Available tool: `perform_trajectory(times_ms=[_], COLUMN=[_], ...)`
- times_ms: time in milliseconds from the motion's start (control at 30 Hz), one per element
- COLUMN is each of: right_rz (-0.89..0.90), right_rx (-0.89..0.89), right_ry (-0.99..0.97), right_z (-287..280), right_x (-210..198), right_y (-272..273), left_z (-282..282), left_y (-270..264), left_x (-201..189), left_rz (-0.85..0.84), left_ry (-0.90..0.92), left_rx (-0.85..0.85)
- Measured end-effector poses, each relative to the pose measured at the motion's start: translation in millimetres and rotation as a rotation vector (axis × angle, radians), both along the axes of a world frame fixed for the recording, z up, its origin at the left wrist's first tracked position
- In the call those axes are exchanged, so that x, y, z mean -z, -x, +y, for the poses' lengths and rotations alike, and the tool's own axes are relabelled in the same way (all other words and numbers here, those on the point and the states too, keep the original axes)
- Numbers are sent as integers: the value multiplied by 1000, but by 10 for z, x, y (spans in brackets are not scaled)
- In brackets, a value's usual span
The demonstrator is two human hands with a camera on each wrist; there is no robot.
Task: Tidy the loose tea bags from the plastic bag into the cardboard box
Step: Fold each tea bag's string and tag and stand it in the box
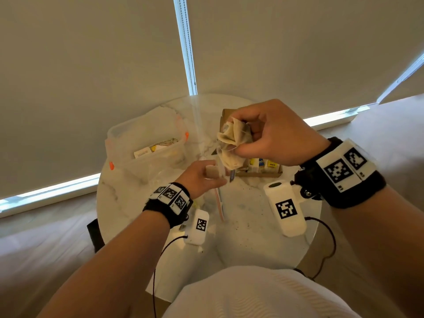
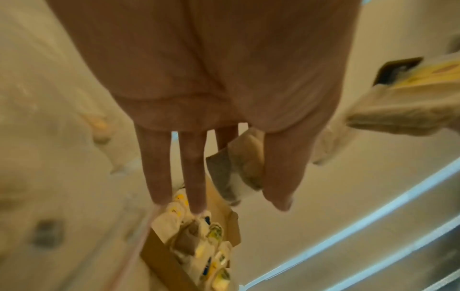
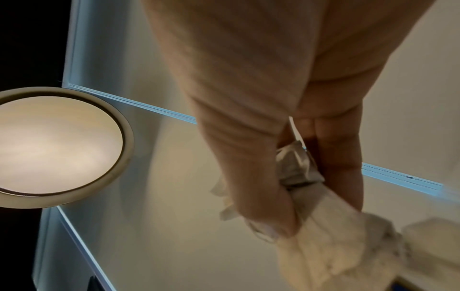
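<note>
Overhead, right hand [image 1: 270, 134] fingers bunched on tea bags [image 1: 231, 141]; left hand [image 1: 202, 177] pinching one tea bag [image 1: 212, 172].

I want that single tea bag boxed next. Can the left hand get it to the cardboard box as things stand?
Probably yes. The left hand pinches one tea bag just beside the cardboard box, whose near end lies open. The right hand hovers higher with its bunch of tea bags.

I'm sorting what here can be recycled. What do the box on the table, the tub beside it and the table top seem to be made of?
The box: plain brown cardboard, matte, with a raw folded flap. The tub: clear, slightly cloudy plastic; its contents show through, and it has orange clips. The table top: looks like white marble with grey veins and a sheen, though it could be an imitation.
</note>
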State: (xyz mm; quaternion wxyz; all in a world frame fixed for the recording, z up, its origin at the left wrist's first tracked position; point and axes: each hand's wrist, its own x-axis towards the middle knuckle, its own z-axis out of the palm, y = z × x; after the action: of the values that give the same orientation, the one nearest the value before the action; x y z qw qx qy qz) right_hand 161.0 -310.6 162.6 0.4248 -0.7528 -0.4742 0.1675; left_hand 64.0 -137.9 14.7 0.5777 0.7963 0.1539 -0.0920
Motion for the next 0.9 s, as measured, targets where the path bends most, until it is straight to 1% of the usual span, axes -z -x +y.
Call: perform_trajectory(times_ms=[133,200,233,267,333,433,500,567,633,700,767,900], right_rz=[-16,-11,-13,-11,12,33,31,37,49,34,-19,-134], right_rx=[-8,-6,-7,-11,-30,-65,-66,-69,-84,-86,-78,-99], right_ry=[6,11,15,21,37,79,100,108,130,171,204,289], right_z=[0,3,6,14,38,94,130,155,164,171,184,254], right_x=[-127,-148,-149,-142,-124,-99,-99,-108,-102,-65,-7,125], right_y=[-21,-23,-21,-14,12,66,95,117,122,101,59,28], left_z=[-65,-33,-3,16,32,-44,-111,-141,-159,-168,-182,-209], left_y=[56,109,125,138,148,142,134,121,112,119,133,146], left_x=[-113,-146,-155,-174,-219,-328,-399,-401,-398,-411,-432,-419], left_rz=[30,43,34,21,-4,38,52,73,81,80,76,54], left_ry=[459,712,808,878,966,1113,1169,1164,1174,1181,1175,1214], left_rx=[-52,-14,18,44,30,-75,-183,-292,-346,-369,-364,-305])
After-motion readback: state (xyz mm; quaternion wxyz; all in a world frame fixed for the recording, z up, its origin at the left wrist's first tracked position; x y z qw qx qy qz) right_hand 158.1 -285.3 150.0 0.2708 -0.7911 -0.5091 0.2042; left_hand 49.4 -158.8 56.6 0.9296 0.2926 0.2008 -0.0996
